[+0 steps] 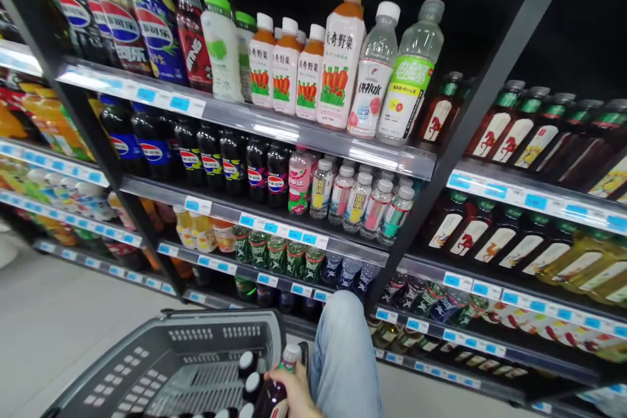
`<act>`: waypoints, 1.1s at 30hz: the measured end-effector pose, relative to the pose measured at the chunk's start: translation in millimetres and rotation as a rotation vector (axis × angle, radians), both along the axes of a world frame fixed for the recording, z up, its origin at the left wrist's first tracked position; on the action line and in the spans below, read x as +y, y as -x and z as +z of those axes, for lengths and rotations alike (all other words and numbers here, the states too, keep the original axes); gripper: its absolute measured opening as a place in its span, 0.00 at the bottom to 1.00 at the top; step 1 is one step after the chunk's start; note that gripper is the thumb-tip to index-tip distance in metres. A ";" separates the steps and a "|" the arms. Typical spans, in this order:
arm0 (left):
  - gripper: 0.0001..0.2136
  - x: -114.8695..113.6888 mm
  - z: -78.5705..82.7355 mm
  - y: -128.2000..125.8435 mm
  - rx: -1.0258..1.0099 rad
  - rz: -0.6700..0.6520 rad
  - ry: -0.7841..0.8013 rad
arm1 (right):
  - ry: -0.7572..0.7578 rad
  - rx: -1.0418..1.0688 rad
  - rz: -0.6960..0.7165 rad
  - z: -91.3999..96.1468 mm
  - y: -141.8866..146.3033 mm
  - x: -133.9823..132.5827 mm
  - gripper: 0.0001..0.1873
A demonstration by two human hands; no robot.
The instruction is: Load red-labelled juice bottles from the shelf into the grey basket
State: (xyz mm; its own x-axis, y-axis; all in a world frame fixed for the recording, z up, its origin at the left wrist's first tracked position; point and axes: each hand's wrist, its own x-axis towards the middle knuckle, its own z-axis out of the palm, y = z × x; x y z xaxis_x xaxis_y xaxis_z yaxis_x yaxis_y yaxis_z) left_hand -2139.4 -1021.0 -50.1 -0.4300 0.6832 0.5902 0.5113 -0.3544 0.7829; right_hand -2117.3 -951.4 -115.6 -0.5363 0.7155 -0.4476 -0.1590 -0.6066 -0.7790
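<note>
My right hand (292,388) is closed around a dark bottle (271,395) at the bottom of the view. The bottle has a clear cap over a green neck band and part of a pale label, and it is tilted. It is at the right end of a grey shopping basket (161,334). Just left of my fingers, dark bottles with white caps (253,382) stand in the basket, and more caps show along the lower edge of the picture. My left hand is out of view.
Beside the basket rises my knee in light blue jeans (344,346). Ahead are drink shelves (274,124) with price tags. They hold cola bottles (151,144), white juice bottles with carrot labels (337,65) and soda bottles (357,202). Dark bottles with horse labels (470,228) stand to the right.
</note>
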 end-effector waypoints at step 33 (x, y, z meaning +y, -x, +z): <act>0.23 -38.5 -100.0 -68.0 -1.705 0.545 0.026 | -0.129 -0.324 0.071 3.7 -64.5 30.2 0.20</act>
State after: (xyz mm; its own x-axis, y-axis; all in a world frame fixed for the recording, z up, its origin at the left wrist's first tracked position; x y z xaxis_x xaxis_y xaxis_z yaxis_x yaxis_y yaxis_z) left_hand -2071.4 -1059.5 -150.1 -0.6497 0.2713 -0.7101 -0.7440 -0.4188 0.5207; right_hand -2052.8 -921.2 -111.9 -0.4318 0.7431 -0.5112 0.1485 -0.5005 -0.8529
